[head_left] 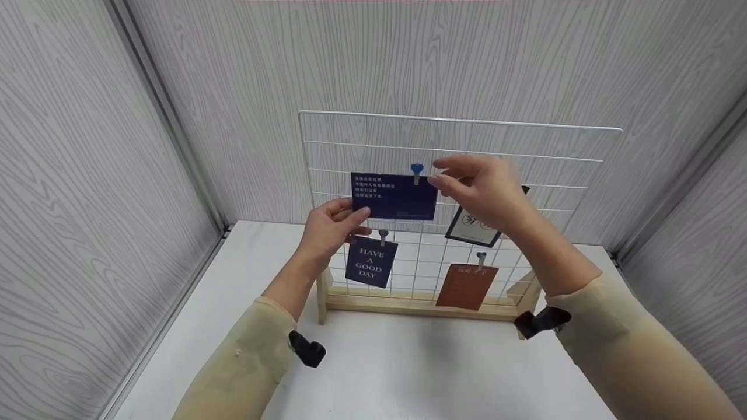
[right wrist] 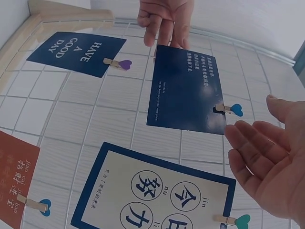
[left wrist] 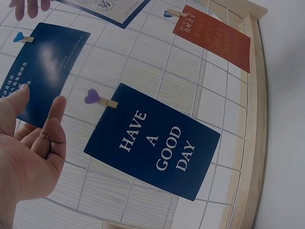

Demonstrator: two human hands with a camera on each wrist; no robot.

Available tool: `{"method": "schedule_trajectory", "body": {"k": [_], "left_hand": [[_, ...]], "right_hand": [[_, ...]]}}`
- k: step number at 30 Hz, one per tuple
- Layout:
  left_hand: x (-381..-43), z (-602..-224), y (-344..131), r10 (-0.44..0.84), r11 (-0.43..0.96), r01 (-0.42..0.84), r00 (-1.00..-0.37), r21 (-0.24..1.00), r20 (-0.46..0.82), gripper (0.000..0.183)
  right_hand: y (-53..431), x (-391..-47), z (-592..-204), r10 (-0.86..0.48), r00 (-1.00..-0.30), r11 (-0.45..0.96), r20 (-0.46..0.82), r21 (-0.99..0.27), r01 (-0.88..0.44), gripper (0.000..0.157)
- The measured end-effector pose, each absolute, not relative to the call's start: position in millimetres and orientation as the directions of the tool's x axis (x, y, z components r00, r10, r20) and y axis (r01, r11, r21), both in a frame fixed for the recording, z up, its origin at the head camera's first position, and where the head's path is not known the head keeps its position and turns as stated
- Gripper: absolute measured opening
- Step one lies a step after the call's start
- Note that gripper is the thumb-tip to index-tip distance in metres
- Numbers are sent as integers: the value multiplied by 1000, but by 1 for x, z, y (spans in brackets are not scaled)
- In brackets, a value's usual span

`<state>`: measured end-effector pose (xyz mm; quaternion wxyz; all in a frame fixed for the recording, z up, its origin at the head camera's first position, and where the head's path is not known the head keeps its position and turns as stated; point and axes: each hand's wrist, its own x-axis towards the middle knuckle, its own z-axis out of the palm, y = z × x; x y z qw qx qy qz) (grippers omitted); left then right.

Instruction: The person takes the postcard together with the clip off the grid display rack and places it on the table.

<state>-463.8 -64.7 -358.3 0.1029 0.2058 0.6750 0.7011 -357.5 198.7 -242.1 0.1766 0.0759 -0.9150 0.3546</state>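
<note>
A dark blue postcard (head_left: 392,198) with white writing hangs on the white wire grid from a wooden clip with a blue heart (head_left: 416,169). My left hand (head_left: 330,230) pinches the card's left edge, thumb in front and fingers partly hidden behind. Beside the card's upper right corner is my right hand (head_left: 481,186), fingers loosely bent and holding nothing; in the right wrist view the hand (right wrist: 267,157) is apart from the clip (right wrist: 231,109). Below the left hand hangs a "HAVE A GOOD DAY" card (left wrist: 155,143) on a purple-heart clip (left wrist: 97,98).
The wire grid (head_left: 467,121) stands in a wooden base (head_left: 408,305) on a white table (head_left: 373,361). A red-brown card (head_left: 468,287) is clipped low on the right. A blue-bordered white card (right wrist: 143,191) with a green-heart clip (right wrist: 238,221) hangs near the right forearm.
</note>
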Motion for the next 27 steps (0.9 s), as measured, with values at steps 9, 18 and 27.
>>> {"method": "schedule_trajectory", "body": {"k": [9,18,27], "left_hand": [[-468,-363,-60,419,-70,105,-899,992,125,30],[-470,-368,-53,429,-69,111,-894,991,130,23],[-471,-371,-51,428,-44,124,-894,991,131,18]], "right_hand": [[198,-370,-247,-13,-948,638,319,-727,-253,39],[197,-377,-251,-18,-955,590,295,-768,-248,42],[191,-380,-251,-3,-967,602,254,-772,-205,46]]}}
